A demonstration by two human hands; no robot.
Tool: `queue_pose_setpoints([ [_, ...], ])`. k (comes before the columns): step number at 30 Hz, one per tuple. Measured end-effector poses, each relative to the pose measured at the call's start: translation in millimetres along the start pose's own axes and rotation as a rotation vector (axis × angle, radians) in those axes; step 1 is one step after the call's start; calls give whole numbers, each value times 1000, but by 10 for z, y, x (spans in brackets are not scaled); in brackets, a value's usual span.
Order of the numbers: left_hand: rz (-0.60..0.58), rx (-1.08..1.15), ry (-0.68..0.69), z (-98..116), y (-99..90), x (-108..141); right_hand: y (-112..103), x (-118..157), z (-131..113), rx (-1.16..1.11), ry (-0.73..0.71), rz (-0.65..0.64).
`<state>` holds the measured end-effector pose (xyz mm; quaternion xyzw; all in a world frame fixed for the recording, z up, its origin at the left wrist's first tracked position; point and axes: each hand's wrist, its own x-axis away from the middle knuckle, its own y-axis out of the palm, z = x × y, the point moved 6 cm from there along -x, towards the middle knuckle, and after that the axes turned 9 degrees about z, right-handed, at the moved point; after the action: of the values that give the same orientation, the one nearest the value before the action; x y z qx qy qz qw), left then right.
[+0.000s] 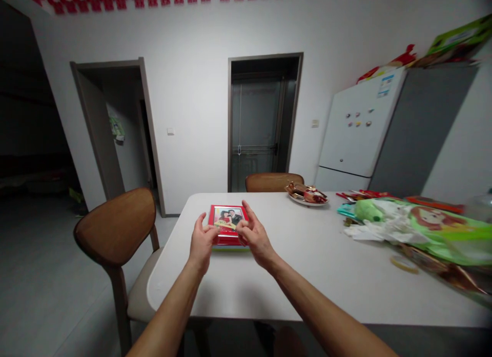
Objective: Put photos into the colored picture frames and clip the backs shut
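A red box or frame [227,238] with a picture of two people on its upper face lies on the white table [307,275], with a green edge showing beneath it. Over its near left corner is my left hand [201,242], thumb across the corner and index finger apart on the outer side. My right hand [257,238] is at the right corner, its index finger stretched out past the far edge and its thumb over the box. Whether the thumbs touch the box cannot be made out. Some of the fingers are hidden.
A plate [307,200] of wrapped items sits near the table's far edge. On the right lie green packaging [457,239], white crumpled material [388,231] and a roll of tape [404,264]. Brown chairs stand left [115,229] and behind [272,182]; a fridge [353,126] stands back right.
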<state>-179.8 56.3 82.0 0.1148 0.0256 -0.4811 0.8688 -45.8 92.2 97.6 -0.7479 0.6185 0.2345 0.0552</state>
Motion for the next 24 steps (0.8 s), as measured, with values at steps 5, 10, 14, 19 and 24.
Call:
queue_pose_setpoints([
  [5, -435, 434, 32, 565, 389, 470, 254, 263, -378, -322, 39, -117],
  [10, -446, 470, -13, 484, 397, 506, 217, 296, -279, -358, 84, -129],
  [14, -400, 473, -39, 357, 359, 412, 158, 244, -154, -365, 108, -44],
  [19, -400, 383, -264, 138, 338, 351, 139, 184, 83, -225, 270, 50],
  [24, -410, 271, -378, -49, 310, 330, 172, 55, 251, 157, 145, -25],
])
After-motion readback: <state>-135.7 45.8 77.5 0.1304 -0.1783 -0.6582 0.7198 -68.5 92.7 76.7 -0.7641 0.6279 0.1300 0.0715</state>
